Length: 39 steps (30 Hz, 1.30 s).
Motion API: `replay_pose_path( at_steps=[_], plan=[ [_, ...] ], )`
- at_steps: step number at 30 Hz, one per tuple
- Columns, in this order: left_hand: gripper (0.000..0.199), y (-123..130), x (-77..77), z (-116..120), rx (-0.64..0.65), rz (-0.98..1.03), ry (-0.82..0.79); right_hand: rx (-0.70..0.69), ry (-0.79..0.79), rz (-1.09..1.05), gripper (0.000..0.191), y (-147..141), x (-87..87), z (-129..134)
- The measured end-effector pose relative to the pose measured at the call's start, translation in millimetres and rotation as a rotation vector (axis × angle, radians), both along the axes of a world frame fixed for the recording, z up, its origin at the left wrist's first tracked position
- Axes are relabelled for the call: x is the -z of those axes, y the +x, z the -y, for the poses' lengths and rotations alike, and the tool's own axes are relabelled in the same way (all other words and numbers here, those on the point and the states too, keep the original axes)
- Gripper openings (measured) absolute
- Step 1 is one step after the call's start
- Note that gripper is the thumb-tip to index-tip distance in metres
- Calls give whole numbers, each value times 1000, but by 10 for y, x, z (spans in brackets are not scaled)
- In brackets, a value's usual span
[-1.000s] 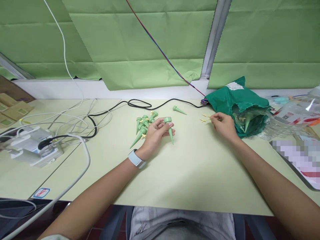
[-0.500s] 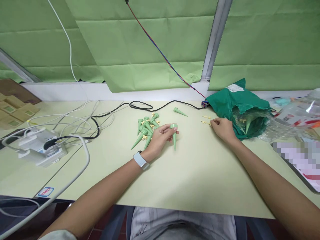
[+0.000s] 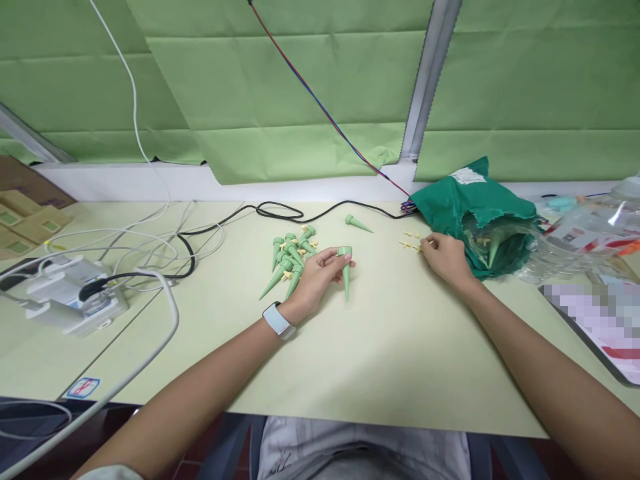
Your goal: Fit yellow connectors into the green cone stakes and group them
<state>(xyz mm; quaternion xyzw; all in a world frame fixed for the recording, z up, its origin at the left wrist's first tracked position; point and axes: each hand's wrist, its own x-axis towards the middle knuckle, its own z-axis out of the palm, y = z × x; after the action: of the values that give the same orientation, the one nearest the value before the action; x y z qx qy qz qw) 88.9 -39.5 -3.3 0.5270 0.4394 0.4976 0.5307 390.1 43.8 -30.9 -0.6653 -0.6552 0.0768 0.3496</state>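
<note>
My left hand (image 3: 320, 273) is closed around the cap end of a green plastic watering spike (image 3: 346, 277), whose point hangs down toward the table. Beside that hand, to the left, lies a pile of similar spikes (image 3: 285, 257), several with small yellow valves on them. One loose spike (image 3: 359, 224) rests farther back. My right hand (image 3: 445, 257) is low over the table, thumb and finger pinched at the right end of a small yellow valve (image 3: 410, 246). Another yellow piece (image 3: 411, 234) lies just behind it. The fingertips partly hide what they pinch.
A torn green bag (image 3: 475, 193) with more spikes inside stands behind my right hand, next to clear plastic bottles (image 3: 575, 233). A flat tablet-like object (image 3: 595, 333) is at the right. Power adapters (image 3: 75, 293) and tangled cables cover the left; small boxes (image 3: 30, 220) sit beyond.
The whole view has shifted slightly, moving things a little to the left. Both hands keep nearly the same pose; the left still holds the spike, the right stays at the yellow pieces.
</note>
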Motion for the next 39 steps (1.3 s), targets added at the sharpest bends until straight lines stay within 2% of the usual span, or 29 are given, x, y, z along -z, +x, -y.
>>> replay_pose_path(
  at_steps=[3, 5, 9, 11, 13, 15, 18, 22, 27, 30, 33, 36, 39],
  plan=[
    [40, 11, -1, 11, -4, 31, -18, -51, 151, -14, 19, -131, -71, 121],
    [45, 25, 2, 19, -10, 81, -34, -174, 197, -97, 19, -334, -136, 284],
    [44, 58, 20, 33, -11, 146, -28, -572, -51, -342, 17, -843, -190, 680],
    [41, 71, 33, 40, -33, 117, -16, -643, -80, -341, 16, -1002, -152, 799],
    [42, 81, 49, 49, -58, 81, -22, -651, -54, -308, 13, -1050, -87, 817],
    [48, 92, 70, 61, -80, 68, -42, -631, -1, -228, 12, -1019, -21, 740],
    [60, 118, 112, 91, -108, 53, -57, -544, 112, 31, 11, -958, 44, 502],
    [46, 154, 169, 143, -77, -12, -47, -429, 163, 366, 14, -1050, 45, 82],
    [32, 149, 156, 172, -32, -89, -65, -325, 117, 563, 20, -1306, -37, -434],
    [27, 143, 113, 172, -35, -58, -88, -283, 129, 620, 25, -1382, -63, -649],
    [27, 147, 92, 172, -25, -77, -126, -250, 131, 611, 28, -1402, -58, -747],
    [27, 155, 112, 175, -12, -109, -122, -248, 146, 546, 29, -1462, -63, -732],
    [24, 159, 145, 182, 53, -169, -32, -360, 144, 429, 30, -1648, -119, -652]
  ],
)
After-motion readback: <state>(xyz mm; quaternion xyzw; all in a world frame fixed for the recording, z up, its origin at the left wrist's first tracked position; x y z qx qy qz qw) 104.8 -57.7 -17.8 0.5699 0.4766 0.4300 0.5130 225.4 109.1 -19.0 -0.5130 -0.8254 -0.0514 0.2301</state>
